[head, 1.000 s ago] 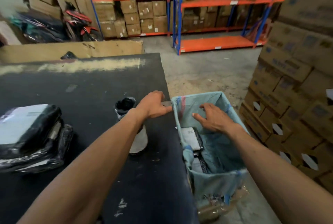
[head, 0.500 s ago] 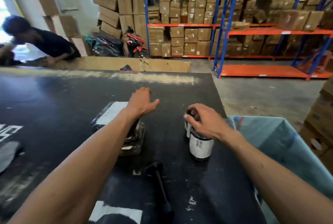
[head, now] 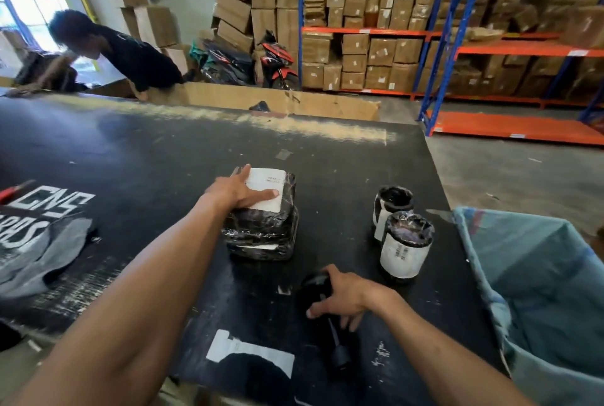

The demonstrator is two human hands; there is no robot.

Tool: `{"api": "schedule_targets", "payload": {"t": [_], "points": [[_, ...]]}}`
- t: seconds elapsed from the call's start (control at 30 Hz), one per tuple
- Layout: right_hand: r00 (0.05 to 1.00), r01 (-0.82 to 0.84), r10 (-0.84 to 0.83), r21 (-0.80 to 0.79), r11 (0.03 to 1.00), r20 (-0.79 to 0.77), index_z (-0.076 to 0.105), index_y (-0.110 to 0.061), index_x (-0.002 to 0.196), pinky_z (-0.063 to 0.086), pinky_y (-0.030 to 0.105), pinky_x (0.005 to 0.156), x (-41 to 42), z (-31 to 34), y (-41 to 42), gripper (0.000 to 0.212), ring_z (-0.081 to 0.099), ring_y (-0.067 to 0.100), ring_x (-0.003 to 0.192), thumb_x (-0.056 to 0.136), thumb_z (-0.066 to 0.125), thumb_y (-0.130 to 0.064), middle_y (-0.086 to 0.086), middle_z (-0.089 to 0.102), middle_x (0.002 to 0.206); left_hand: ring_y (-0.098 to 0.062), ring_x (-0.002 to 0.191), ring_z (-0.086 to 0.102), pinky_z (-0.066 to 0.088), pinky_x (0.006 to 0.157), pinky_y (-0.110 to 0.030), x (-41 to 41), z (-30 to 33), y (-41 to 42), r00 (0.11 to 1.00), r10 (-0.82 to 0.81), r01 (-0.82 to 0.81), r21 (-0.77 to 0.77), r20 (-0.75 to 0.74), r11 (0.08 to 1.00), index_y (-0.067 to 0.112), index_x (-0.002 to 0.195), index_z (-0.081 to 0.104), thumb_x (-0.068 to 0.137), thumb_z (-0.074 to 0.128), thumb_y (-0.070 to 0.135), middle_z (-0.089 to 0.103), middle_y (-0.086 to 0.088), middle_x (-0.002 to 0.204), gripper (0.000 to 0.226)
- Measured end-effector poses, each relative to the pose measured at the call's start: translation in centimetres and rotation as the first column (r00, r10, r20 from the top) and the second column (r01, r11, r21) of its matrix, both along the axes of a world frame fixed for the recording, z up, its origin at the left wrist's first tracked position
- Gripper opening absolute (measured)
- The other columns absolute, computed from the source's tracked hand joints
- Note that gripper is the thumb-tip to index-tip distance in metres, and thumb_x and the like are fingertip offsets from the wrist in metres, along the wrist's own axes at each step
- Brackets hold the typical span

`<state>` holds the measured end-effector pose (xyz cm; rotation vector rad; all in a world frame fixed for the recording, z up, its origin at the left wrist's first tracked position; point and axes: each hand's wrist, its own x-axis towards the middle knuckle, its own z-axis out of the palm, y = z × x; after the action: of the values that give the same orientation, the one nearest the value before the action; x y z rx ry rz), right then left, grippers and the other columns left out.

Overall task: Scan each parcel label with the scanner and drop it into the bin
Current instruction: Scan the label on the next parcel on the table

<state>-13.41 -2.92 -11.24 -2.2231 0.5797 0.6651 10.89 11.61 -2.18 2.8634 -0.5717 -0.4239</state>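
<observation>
Black-wrapped parcel (head: 261, 229) under flat left hand (head: 233, 191), right hand (head: 343, 296) gripping scanner (head: 318, 288)

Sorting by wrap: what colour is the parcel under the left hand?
Black wrap with a white label, clearest in the head view: parcel, left hand.

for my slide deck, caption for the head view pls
Left hand on the top parcel, right hand reaching onto the scanner.

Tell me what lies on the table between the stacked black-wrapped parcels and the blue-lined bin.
Head view: two upright black-wrapped cylindrical parcels with white labels, one nearer, one behind it.
</observation>
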Motion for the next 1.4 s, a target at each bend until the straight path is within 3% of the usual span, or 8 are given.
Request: {"api": "schedule_targets", "payload": {"t": [0.1, 0.2, 0.33, 0.53, 0.57, 0.67, 0.87, 1.4], "points": [[0.987, 0.132, -0.143, 0.141, 0.981, 0.073, 0.034, -0.026, 0.153, 0.063, 0.033, 0.051, -0.6, -0.4, -0.3, 0.083, 0.072, 0.023, 0.090, 0.085, 0.082, -0.021, 0.007, 0.063, 0.125, -0.037, 0.151, 0.020, 0.022, 0.121, -0.055, -0.1, 0.7, -0.1, 0.998, -0.017, 0.020, 0.044, -0.064, 0.999, 0.034, 0.161, -0.001, 0.062, 0.055, 0.094, 0.007, -0.006, 0.168, 0.128], [0.962, 0.200, -0.235, 0.224, 0.954, 0.141, 0.050, -0.026, 0.136, 0.063, 0.037, 0.063, -1.5, 0.1, -1.4, 0.059, 0.072, 0.015, 0.089, 0.083, 0.076, -0.017, -0.005, 0.076, 0.107, -0.035, 0.151, 0.021, 0.023, 0.121, -0.052, -0.6, 0.2, 0.6, 0.991, 0.039, -0.044, -0.040, -0.125, 0.998, 0.034, 0.161, 0.009, 0.060, 0.062, 0.091, 0.014, -0.006, 0.168, 0.128], [0.850, 0.299, -0.500, 0.630, 0.717, 0.166, 0.066, -0.002, 0.126, 0.059, 0.031, 0.060, -2.3, 1.8, -3.2, 0.037, 0.075, 0.013, 0.079, 0.090, 0.061, 0.000, 0.002, 0.082, 0.105, -0.040, 0.145, 0.034, 0.033, 0.115, -0.054, -2.0, -1.0, 1.1, 0.991, 0.125, -0.134, -0.191, -0.056, 0.972, 0.045, 0.157, 0.018, 0.038, 0.061, 0.099, 0.031, -0.011, 0.162, 0.138], [0.652, 0.206, -0.738, 0.896, 0.394, 0.174, 0.071, -0.006, 0.101, 0.058, 0.029, 0.054, -0.8, 5.8, -4.0, 0.029, 0.063, 0.021, 0.061, 0.094, 0.043, -0.010, 0.008, 0.064, 0.083, -0.051, 0.136, 0.039, 0.035, 0.111, -0.056, -6.0, -0.8, 1.8, 0.987, 0.149, -0.113, -0.402, 0.060, 0.909, 0.056, 0.153, 0.016, 0.054, 0.073, 0.086, 0.022, -0.027, 0.157, 0.119], [0.625, 0.194, -0.754, 0.896, 0.400, 0.202, 0.071, -0.004, 0.103, 0.058, 0.029, 0.053, -0.4, 6.7, -3.8, 0.029, 0.063, 0.022, 0.062, 0.096, 0.045, -0.013, 0.009, 0.065, 0.083, -0.051, 0.135, 0.041, 0.036, 0.110, -0.056, -6.4, -0.9, 1.9, 0.986, 0.144, -0.096, -0.424, 0.082, 0.901, 0.055, 0.153, 0.016, 0.055, 0.073, 0.085, 0.022, -0.026, 0.156, 0.118], [0.531, 0.204, -0.744, 0.791, 0.577, 0.405, 0.068, -0.002, 0.116, 0.048, 0.030, 0.047, 0.8, 9.1, -2.7, 0.030, 0.059, 0.022, 0.056, 0.101, 0.057, -0.026, 0.010, 0.067, 0.083, -0.051, 0.130, 0.046, 0.040, 0.107, -0.056, -7.5, -1.1, 2.0, 0.978, 0.159, -0.077, -0.480, 0.132, 0.874, 0.056, 0.153, 0.016, 0.055, 0.073, 0.085, 0.027, -0.024, 0.152, 0.117], [0.404, 0.249, -0.598, 0.546, 0.800, 0.692, 0.054, -0.033, 0.128, 0.054, 0.033, 0.052, 1.8, 12.1, 0.2, 0.037, 0.065, 0.022, 0.056, 0.097, 0.069, -0.048, 0.011, 0.078, 0.087, -0.047, 0.118, 0.054, 0.047, 0.098, -0.048, -8.6, -0.5, 1.5, 0.964, 0.191, -0.070, -0.515, 0.186, 0.854, 0.057, 0.152, 0.018, 0.057, 0.072, 0.085, 0.035, -0.018, 0.141, 0.113], [0.398, 0.308, -0.534, 0.440, 0.844, 0.746, 0.052, -0.034, 0.132, 0.057, 0.032, 0.051, 1.1, 13.1, 1.0, 0.044, 0.066, 0.020, 0.053, 0.096, 0.069, -0.051, 0.010, 0.078, 0.087, -0.043, 0.109, 0.057, 0.048, 0.094, -0.046, -8.9, -0.3, 1.2, 0.957, 0.197, -0.061, -0.516, 0.213, 0.855, 0.054, 0.153, 0.020, 0.055, 0.072, 0.086, 0.037, -0.012, 0.127, 0.115]]}}
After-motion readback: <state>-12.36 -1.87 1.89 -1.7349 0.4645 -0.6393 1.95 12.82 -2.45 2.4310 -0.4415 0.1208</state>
